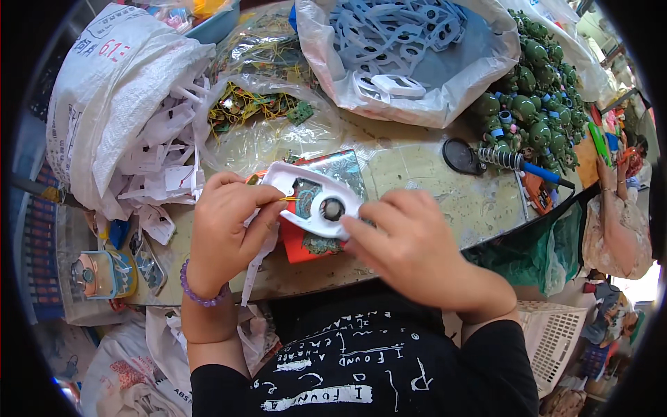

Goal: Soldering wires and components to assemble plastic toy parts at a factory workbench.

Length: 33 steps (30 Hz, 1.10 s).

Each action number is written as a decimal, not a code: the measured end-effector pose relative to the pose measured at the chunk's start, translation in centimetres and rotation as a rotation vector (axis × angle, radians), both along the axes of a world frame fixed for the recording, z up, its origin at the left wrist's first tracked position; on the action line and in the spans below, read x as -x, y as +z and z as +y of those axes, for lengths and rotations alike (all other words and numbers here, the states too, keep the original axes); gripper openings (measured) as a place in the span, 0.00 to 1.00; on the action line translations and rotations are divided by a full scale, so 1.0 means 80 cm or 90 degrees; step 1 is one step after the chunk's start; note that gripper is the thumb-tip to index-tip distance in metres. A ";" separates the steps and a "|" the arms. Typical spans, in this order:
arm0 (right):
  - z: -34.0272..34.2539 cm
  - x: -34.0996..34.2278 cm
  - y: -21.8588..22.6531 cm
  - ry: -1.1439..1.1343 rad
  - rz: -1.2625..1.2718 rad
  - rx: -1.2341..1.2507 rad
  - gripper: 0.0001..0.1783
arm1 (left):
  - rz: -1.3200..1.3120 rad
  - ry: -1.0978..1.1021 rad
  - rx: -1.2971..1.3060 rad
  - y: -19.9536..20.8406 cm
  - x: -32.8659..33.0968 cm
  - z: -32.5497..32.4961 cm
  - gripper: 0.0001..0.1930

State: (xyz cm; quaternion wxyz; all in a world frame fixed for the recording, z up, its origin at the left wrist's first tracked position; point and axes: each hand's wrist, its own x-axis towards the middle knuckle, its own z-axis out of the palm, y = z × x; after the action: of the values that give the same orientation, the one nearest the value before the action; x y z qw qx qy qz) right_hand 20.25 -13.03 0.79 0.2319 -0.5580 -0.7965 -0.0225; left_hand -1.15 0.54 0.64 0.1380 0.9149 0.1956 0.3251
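Between my hands is a white plastic housing (303, 219), open-framed, with a round dark speaker-like part (332, 208) in its ring. My left hand (229, 233), a purple beaded bracelet at its wrist, grips the housing's left end. Its thumb and forefinger pinch thin yellow wires (289, 199) there. My right hand (406, 243) is closed at the housing's right end, fingertips against the rim beside the round part. A red box with a teal patterned face (352, 170) lies under the housing. Below my left hand hangs a pale strip (251, 278).
A sack of white plastic parts (160, 149) stands left. Behind are a clear bag of wired circuit boards (257, 111) and an open bag of white frames (396, 35). Right are green figures (538, 125) and a blue-handled tool with a spring (531, 167). Another person's arm (611, 208) shows far right.
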 end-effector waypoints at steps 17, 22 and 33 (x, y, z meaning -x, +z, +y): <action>0.120 -0.040 -0.019 0.243 -0.012 -0.125 0.10 | 0.007 -0.047 0.031 -0.020 -0.023 -0.004 0.05; 0.093 -0.041 -0.028 0.154 0.088 -0.200 0.12 | 0.028 0.009 0.014 -0.022 -0.031 -0.011 0.04; -0.068 -0.137 -0.093 -0.434 0.881 -0.397 0.13 | 0.025 0.034 0.028 -0.016 -0.030 -0.016 0.04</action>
State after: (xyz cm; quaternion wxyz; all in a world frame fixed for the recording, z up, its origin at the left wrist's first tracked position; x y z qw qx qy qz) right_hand 31.22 -18.47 -6.64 0.7936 -0.5666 -0.2185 0.0370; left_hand 1.25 -0.75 -0.63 0.1455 0.9123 0.2302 0.3059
